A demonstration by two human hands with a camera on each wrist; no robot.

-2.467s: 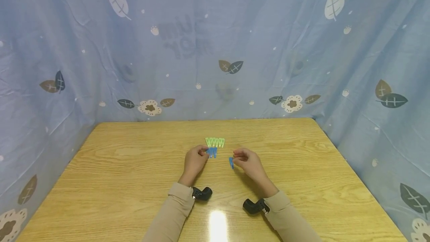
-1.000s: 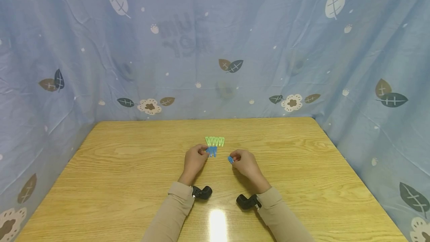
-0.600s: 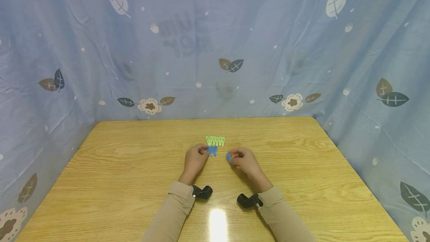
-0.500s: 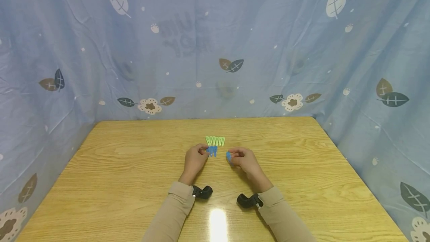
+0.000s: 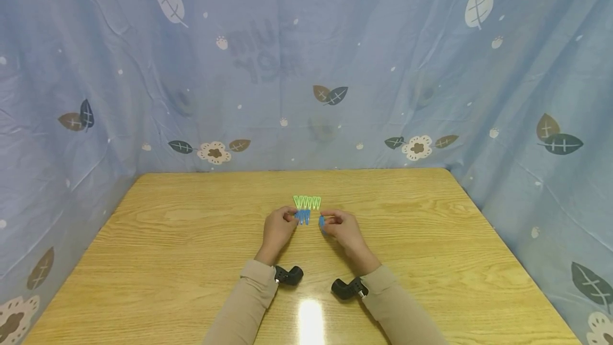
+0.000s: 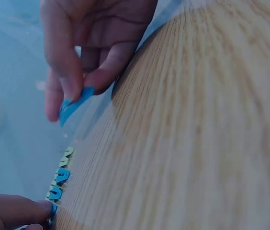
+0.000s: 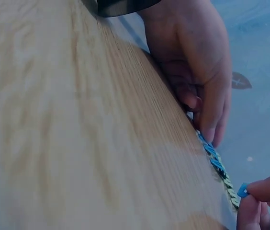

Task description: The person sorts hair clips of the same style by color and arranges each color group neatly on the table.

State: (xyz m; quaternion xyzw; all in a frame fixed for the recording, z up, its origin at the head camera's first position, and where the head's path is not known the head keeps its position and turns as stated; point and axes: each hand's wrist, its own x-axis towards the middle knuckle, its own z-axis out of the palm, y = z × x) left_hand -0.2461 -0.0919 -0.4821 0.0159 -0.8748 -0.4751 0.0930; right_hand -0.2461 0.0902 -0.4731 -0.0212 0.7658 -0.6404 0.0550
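Several light green snap hair clips lie side by side on the table. Just in front of them is a shorter row of blue hair clips, pointed ends toward me. My left hand rests at that row's left end, thumb and index finger pinching the leftmost blue clip, which they partly hide. My right hand pinches another blue hair clip between thumb and fingers. It holds this clip above the table, to the right of the blue row and apart from it.
The wooden table spreads around both hands, with a bright light reflection near its front edge. A blue patterned curtain hangs behind and along both sides. Each wrist carries a black camera mount.
My right hand has moved left, bringing its blue clip closer to the blue row and turning it on the way. My left hand has stayed in place at the row's end.
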